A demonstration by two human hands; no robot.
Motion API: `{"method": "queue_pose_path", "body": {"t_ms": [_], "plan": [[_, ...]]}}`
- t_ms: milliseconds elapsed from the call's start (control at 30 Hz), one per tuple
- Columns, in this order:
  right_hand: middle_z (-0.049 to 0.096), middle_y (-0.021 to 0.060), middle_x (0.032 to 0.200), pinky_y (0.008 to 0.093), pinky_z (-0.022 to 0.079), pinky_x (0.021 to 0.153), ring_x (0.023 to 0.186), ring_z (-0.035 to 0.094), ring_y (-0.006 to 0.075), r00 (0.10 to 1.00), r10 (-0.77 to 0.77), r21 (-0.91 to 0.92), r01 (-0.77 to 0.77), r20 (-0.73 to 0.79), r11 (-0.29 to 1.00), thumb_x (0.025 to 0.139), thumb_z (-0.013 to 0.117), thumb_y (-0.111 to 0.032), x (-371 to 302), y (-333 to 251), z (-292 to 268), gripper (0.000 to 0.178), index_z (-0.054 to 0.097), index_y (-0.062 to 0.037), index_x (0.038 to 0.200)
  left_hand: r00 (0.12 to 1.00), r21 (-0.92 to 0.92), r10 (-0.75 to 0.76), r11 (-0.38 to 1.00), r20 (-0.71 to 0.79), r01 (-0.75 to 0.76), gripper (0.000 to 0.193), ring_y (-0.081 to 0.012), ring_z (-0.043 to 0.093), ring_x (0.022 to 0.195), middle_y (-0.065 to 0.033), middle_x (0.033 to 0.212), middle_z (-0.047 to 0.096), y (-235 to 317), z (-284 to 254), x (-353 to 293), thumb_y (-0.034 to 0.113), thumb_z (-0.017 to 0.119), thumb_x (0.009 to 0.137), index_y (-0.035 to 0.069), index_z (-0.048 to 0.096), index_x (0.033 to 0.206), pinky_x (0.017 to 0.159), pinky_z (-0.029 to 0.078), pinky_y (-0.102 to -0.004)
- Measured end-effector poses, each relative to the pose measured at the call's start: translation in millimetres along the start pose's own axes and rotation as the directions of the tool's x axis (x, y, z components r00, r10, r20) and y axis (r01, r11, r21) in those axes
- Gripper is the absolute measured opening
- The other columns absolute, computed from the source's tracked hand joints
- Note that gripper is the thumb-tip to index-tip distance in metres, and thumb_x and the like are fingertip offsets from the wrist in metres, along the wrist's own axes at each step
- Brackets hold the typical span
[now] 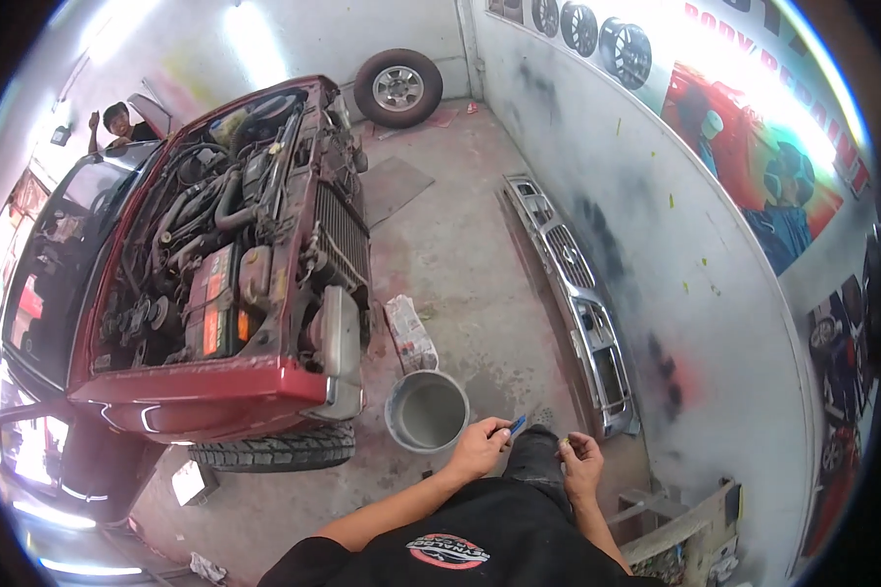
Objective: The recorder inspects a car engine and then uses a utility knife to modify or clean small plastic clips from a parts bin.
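My left hand [484, 447] is closed on a small, flat blue piece [519, 424], which sticks out past the fingertips. Its exact kind is too small to make out. My right hand [581, 464] is a short way to the right, with thumb and fingers pinched on a tiny yellow-green bit [565, 441]. Both hands are in front of my dark-trousered leg [538, 460]. Just left of my left hand stands a round bucket [394, 423] with greyish liquid in it.
A red vehicle [196, 396] with its engine bay exposed fills the left. Paper [411, 333] lies behind the bucket. A chrome grille [563, 252] leans along the right wall [724, 342]. A wheel [398, 89] rests at the back. Another person [117, 122] is beyond the vehicle.
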State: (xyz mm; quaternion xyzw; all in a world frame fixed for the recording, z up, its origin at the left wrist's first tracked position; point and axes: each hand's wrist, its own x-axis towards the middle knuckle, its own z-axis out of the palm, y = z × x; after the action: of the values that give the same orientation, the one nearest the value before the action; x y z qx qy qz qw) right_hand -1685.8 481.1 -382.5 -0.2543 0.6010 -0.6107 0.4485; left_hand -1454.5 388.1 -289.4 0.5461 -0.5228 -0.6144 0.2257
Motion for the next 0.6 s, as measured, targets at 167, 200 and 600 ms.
{"method": "queue_pose_path", "body": {"t_ms": [167, 200, 600], "plan": [[0.073, 0.0076, 0.097, 0.0288, 0.059, 0.072, 0.080, 0.070, 0.0141, 0.987, 0.055, -0.066, -0.045, 0.154, 0.997, 0.098, 0.075, -0.003, 127.6, -15.3, -16.1, 0.021, 0.067, 0.0029, 0.117, 0.998, -0.144, -0.042, 0.989, -0.040, 0.035, 0.024, -0.0114, 0.068, 0.087, -0.0044, 0.097, 0.074, 50.8, 34.3, 95.9, 0.011, 0.065, 0.104, 0.000, 0.068, 0.124, 0.076, 0.054, -0.0297], [0.073, 0.0073, 0.094, 0.0294, 0.059, 0.072, 0.079, 0.070, 0.0145, 0.984, 0.056, -0.061, -0.046, 0.172, 0.997, 0.097, 0.075, -0.002, 153.0, -24.8, -18.9, 0.020, 0.067, 0.0032, 0.115, 0.998, -0.142, -0.039, 0.989, -0.052, 0.032, 0.024, -0.0114, 0.068, 0.087, -0.0044, 0.097, 0.074, 60.2, 42.1, 108.4, 0.011, 0.065, 0.104, 0.000, 0.068, 0.124, 0.076, 0.054, -0.0297], [0.074, 0.0082, 0.094, 0.0295, 0.058, 0.075, 0.082, 0.070, 0.0151, 0.916, 0.215, -0.258, -0.129, 0.339, 0.957, 0.095, 0.078, -0.004, 357.7, -117.4, 22.8, 0.018, 0.070, 0.0055, 0.108, 0.948, -0.440, -0.182, 0.897, -0.263, 0.050, 0.021, -0.0131, 0.062, 0.061, -0.0079, 0.079, 0.068, 168.7, 51.5, 227.1, 0.016, 0.059, 0.107, -0.001, 0.052, 0.117, 0.053, 0.050, -0.0291]]}}
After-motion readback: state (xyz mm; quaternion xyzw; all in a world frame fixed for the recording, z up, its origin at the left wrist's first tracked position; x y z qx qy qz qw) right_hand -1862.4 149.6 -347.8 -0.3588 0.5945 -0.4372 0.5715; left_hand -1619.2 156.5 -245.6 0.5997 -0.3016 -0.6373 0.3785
